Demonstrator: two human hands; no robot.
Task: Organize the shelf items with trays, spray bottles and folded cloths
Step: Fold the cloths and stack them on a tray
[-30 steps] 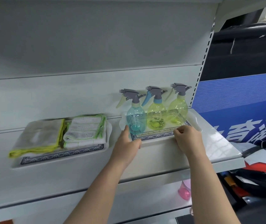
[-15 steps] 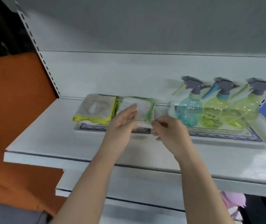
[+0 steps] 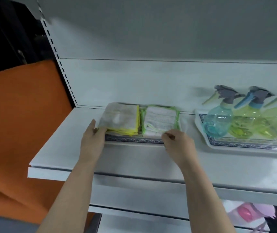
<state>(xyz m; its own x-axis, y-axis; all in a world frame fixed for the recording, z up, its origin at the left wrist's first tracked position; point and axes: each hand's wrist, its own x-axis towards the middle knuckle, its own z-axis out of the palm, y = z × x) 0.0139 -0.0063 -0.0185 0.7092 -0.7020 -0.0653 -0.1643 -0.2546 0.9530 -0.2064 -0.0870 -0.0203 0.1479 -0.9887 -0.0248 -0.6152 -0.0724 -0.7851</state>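
Your left hand (image 3: 92,140) grips the left end of the tray (image 3: 134,140), thumb up beside the yellow-edged cloth (image 3: 121,118). Your right hand (image 3: 178,142) pinches the tray's front rim with curled fingers, just below the green-edged cloth (image 3: 161,120). Both cloths lie folded side by side on the tray, which sits on the shelf (image 3: 63,140). Three spray bottles (image 3: 218,121) stand on a second tray (image 3: 235,144) to the right.

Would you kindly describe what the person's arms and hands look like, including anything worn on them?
The left hand and right hand wear no gloves. The left arm and right arm are bare down to the frame's edge: no sleeves, watch or bracelet show.
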